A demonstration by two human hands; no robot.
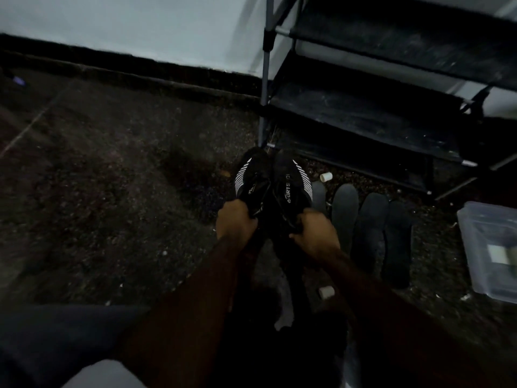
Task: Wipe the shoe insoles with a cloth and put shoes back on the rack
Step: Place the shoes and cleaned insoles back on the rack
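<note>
Two black sports shoes with white stripes sit side by side near the foot of the rack, toes pointing toward it. My left hand [236,221] grips the heel end of the left shoe [251,175]. My right hand [314,233] grips the heel end of the right shoe [292,177]. Several dark insoles [370,219] lie flat in a row on the floor just right of the shoes. The black shoe rack [363,113] stands at the upper right with bare dusty shelves. No cloth can be made out in the dim light.
A clear plastic box [489,247] sits on the floor at the right edge. Two small white caps [326,177] [326,291] lie on the speckled dark floor [112,177]. A pale wall with a dark skirting runs along the top left.
</note>
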